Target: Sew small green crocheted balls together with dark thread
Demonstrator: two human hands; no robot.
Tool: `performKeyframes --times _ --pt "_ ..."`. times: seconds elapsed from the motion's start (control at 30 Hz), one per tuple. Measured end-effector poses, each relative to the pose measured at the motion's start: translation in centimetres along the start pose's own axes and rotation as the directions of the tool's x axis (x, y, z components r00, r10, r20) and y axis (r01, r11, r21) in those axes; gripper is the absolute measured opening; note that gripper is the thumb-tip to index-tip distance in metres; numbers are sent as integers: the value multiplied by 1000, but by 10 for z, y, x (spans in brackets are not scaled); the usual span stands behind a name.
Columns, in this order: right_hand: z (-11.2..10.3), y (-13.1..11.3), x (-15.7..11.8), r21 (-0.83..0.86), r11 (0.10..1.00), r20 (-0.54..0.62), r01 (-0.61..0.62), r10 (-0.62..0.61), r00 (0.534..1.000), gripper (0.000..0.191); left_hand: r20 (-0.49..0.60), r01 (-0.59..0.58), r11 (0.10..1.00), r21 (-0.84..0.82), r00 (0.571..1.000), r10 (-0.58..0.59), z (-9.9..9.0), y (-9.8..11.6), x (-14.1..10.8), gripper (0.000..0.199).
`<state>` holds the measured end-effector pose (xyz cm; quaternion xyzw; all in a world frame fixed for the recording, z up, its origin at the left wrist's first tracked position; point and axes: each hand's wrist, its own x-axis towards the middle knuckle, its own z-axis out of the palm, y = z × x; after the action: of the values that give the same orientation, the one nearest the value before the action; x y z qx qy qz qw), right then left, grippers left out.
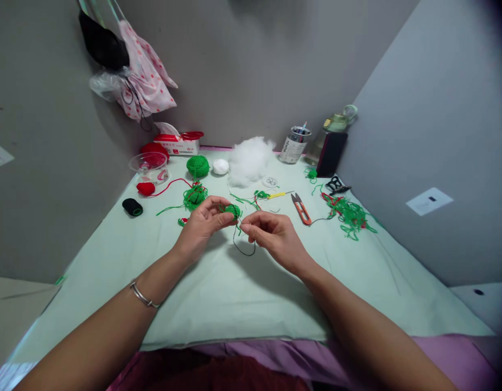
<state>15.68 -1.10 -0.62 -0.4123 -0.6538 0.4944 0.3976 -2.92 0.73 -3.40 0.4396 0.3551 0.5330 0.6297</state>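
Observation:
A small green crocheted piece [231, 210] sits in my left hand [204, 224], gripped between thumb and fingers. Black thread [243, 253] runs from it and hangs in a loop below, rising toward my right hand [271, 233]. The thumb and forefinger of that hand are pinched close beside the piece, on what looks like a thin sewing needle, mostly hidden by the fingers. Just beyond the hands lie a yellow-handled crochet hook [277, 195] and loose green yarn ends. Orange thread snips [301, 209] rest to the right.
Green yarn balls [197, 166], white stuffing [251, 160] and a tissue box [177, 145] stand toward the wall. A black spool [132, 207] and a red ball [145, 188] are left. Tangled green yarn [350, 217], a phone [332, 154] and a pen can [293, 145] are right.

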Motion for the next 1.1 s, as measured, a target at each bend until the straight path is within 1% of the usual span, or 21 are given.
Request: performKeyframes --times 0.17,0.3,0.43,0.57,0.63,0.73,0.83,0.93,1.0,1.1 --pt "0 2 0 -28 1000 3 1 -1 1000 20 -1 3 1000 7 1000 -3 2 3 -1 27" --pt "-1 3 1 -52 999 18 2 -1 1000 21 -5 17 1000 11 1000 -17 1 1 -1 29" --pt "-1 3 0 -42 999 20 -9 9 1000 21 4 12 1000 23 1000 -12 -1 -1 0 30" --pt "0 4 0 -18 1000 -6 -11 11 1000 21 20 14 998 63 1000 -16 -3 -1 0 33" --pt "2 5 0 -4 1000 -23 4 -4 1000 20 25 21 998 62 999 -23 -3 -1 0 33" --pt "5 6 -1 18 1000 -38 22 -21 999 18 37 35 999 13 999 -36 -2 -2 -1 30" --pt "7 7 -1 27 999 -59 44 -42 997 17 48 22 1000 11 999 -23 -1 -3 -1 29" --pt "8 8 -1 25 997 -82 72 -70 994 16 38 2 1000 -1 999 -2 1 -2 -3 29" --pt "8 10 1 22 996 -89 86 -83 993 15 25 14 1000 -28 1000 -13 3 0 -3 29" --pt "8 15 1 -8 990 -114 144 -144 983 12 29 36 998 -56 999 -34 6 2 -5 29"
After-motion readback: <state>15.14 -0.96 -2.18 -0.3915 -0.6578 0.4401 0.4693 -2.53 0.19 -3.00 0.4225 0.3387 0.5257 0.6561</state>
